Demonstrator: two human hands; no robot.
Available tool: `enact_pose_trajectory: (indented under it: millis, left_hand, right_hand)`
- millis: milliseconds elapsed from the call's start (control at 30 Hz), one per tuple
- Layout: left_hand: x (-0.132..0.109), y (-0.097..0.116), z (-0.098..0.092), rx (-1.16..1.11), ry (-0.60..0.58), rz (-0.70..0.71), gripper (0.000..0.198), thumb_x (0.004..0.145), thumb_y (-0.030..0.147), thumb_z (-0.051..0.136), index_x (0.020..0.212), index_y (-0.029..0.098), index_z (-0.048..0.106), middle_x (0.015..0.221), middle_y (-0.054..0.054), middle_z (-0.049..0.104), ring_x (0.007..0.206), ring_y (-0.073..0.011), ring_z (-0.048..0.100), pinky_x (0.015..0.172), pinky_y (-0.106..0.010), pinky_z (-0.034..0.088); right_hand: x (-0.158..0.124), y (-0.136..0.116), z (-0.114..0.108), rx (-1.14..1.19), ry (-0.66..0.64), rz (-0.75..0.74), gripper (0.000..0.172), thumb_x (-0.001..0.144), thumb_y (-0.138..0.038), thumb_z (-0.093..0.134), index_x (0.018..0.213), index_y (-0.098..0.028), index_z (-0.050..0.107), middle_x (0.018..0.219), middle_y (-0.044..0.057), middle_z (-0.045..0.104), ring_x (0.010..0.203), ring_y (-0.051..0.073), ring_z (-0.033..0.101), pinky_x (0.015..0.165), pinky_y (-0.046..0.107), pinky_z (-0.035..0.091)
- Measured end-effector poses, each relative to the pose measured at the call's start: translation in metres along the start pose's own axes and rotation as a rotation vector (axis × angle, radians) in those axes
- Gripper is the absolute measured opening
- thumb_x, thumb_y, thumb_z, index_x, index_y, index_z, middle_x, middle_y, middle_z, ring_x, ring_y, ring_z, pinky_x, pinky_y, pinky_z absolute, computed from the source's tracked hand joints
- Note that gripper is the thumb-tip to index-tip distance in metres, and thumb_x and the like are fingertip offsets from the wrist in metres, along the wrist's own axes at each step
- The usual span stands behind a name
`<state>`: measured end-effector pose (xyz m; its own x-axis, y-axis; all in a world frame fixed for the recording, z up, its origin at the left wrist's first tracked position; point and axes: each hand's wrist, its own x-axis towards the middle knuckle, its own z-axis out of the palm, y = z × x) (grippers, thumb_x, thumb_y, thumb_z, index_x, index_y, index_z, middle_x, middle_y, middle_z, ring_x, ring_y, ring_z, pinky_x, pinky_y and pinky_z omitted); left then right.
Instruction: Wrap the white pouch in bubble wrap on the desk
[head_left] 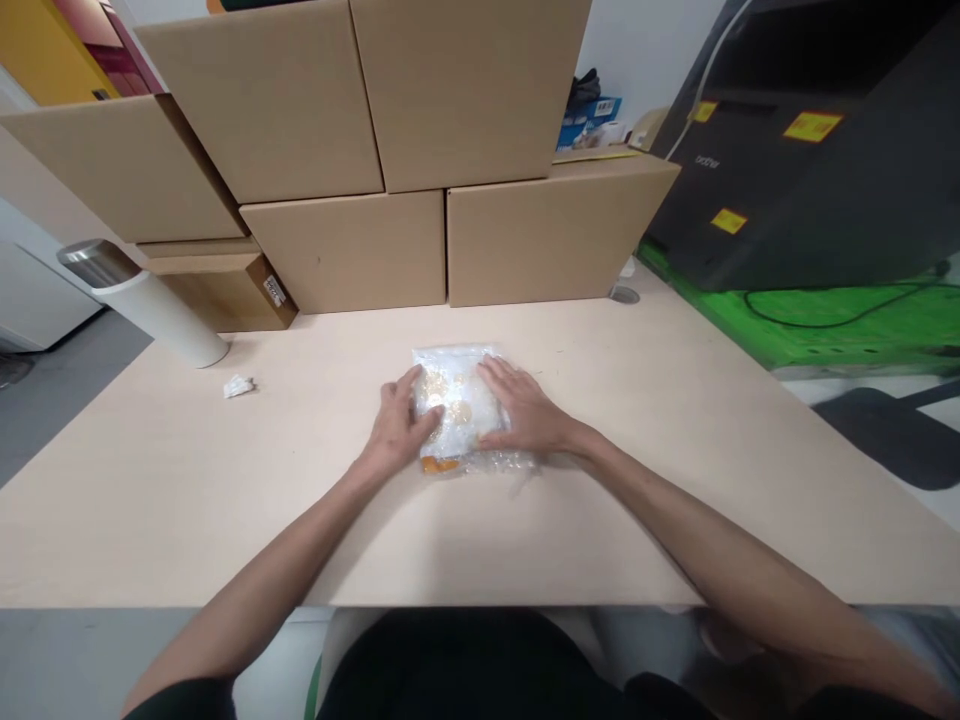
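Note:
A flat, roughly square package (459, 410) in clear bubble wrap lies on the table in front of me. It looks white inside with pale gold round patches, and an orange patch shows at its near left corner. My left hand (396, 425) grips the left edge, thumb on top and fingers bent along the side. Over the right side lies my right hand (529, 410), its fingers stretched out and its thumb apart, touching the wrap. Loose bubble wrap sticks out at the near right edge, partly under this hand.
Several cardboard boxes (345, 255) form a wall along the back of the pale wooden table (315, 555). A white bottle with a steel cap (161, 315) and a crumpled white scrap (239, 386) stand at left. A dark machine (787, 190) is beyond the right edge.

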<state>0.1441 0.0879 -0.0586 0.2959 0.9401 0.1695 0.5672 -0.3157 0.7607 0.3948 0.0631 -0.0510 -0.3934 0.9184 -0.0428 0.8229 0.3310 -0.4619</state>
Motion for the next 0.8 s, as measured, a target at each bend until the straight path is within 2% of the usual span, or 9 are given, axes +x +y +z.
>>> enact_pose_trajectory:
  millis: [33,100,133,200,267,367,600,800]
  left_hand:
    - [0.003,0.000,-0.004,0.108,-0.012,0.088,0.076,0.088,0.056,0.060,0.153,0.024,0.035,0.149,-0.020,0.035,0.122,-0.0335,0.056,0.096,-0.051,0.050]
    - [0.011,-0.001,-0.010,0.282,-0.069,0.266,0.086,0.086,0.066,0.058,0.156,0.025,0.029,0.165,-0.018,0.009,0.148,-0.0423,0.024,0.114,-0.060,0.031]
    - [0.015,-0.001,-0.013,0.346,-0.124,0.338,0.093,0.083,0.072,0.058,0.158,0.026,0.025,0.167,-0.017,0.003,0.152,-0.0431,0.011,0.118,-0.061,0.021]
    - [0.023,-0.003,-0.018,0.435,-0.272,0.402,0.111,0.075,0.083,0.057,0.160,0.024,0.016,0.168,-0.017,0.002,0.154,-0.0421,0.001,0.121,-0.060,0.011]
    - [0.028,-0.005,-0.021,0.483,-0.391,0.389,0.128,0.067,0.088,0.059,0.161,0.019,0.007,0.168,-0.021,0.003,0.154,-0.0408,0.001,0.123,-0.057,0.008]
    - [0.032,-0.009,-0.023,0.495,-0.462,0.334,0.139,0.062,0.088,0.062,0.161,0.016,-0.004,0.167,-0.023,0.001,0.154,-0.0392,0.001,0.124,-0.054,0.008]
    - [0.031,-0.019,-0.022,0.397,-0.479,0.335,0.143,0.061,0.083,0.069,0.161,0.018,-0.010,0.167,-0.021,0.000,0.154,-0.0408,0.005,0.123,-0.058,0.013]
    - [0.034,-0.023,-0.019,0.348,-0.500,0.320,0.142,0.061,0.083,0.070,0.161,0.019,-0.007,0.168,-0.020,0.002,0.154,-0.0411,0.006,0.123,-0.057,0.014]
  right_hand:
    - [0.000,0.003,-0.001,0.003,-0.024,0.002,0.128,0.070,-0.087,0.056,0.162,-0.019,0.000,0.169,0.014,-0.004,0.154,0.036,-0.008,0.123,0.057,0.003]
    - [0.000,0.006,0.000,0.010,-0.051,0.023,0.133,0.067,-0.088,0.057,0.162,-0.017,-0.002,0.168,0.015,-0.008,0.154,0.035,-0.012,0.123,0.056,0.001]
    - [-0.001,0.007,0.001,0.011,-0.052,0.040,0.133,0.067,-0.088,0.057,0.162,-0.017,-0.003,0.168,0.015,-0.010,0.154,0.035,-0.013,0.122,0.056,0.000]
    - [-0.002,0.007,0.004,0.006,-0.038,0.069,0.134,0.066,-0.089,0.057,0.162,-0.018,-0.005,0.168,0.015,-0.011,0.153,0.036,-0.015,0.122,0.057,-0.002]
    - [-0.004,0.008,0.005,0.000,-0.034,0.064,0.136,0.065,-0.089,0.058,0.162,-0.018,-0.006,0.169,0.015,-0.008,0.153,0.037,-0.013,0.122,0.058,-0.002]
    - [-0.004,0.009,0.002,0.005,-0.059,0.029,0.141,0.062,-0.091,0.059,0.161,-0.018,-0.009,0.169,0.016,-0.006,0.154,0.038,-0.010,0.122,0.059,0.000]
    - [-0.006,0.013,-0.001,0.030,-0.102,0.022,0.139,0.064,-0.088,0.061,0.160,-0.020,-0.013,0.169,0.016,-0.007,0.154,0.037,-0.010,0.123,0.058,0.001]
    - [-0.007,0.017,0.003,0.082,-0.041,0.007,0.136,0.064,-0.088,0.061,0.161,-0.024,-0.011,0.169,0.014,-0.003,0.154,0.038,-0.005,0.123,0.059,0.005]
